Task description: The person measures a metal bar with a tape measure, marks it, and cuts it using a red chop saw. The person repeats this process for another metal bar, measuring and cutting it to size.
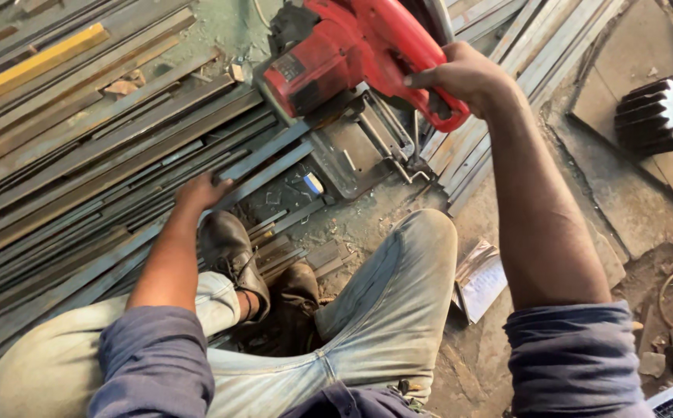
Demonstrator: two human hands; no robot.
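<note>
Knees in pale jeans and rolled blue sleeves fill the near edge; person squats on the workshop floor with worn leather boots planted among steel offcuts.

Progress, as I read it: red chop saw is raised, head tilted up off its grey base plate. Can't tell whether a piece sits in the vise; the blade itself is out of view. So I'd judge a cut is being set up rather than under way. A big pile of flat steel strips lies left of the saw, more strips upper right, and short cut lengths sit by the boots, so some stock looks already cut and plenty remains.

Hands:
- right hand: fingers wrapped closed around the saw's red handle, firm grip.
- left hand: fingers curled down, pressing on one long strip in the pile, just left of the base plate. Whether it pinches the strip or only rests on it, can't tell.

Hands are well apart, the saw between them.

Also around: steel gear on a plate at far right, yellow bar top left.
</note>
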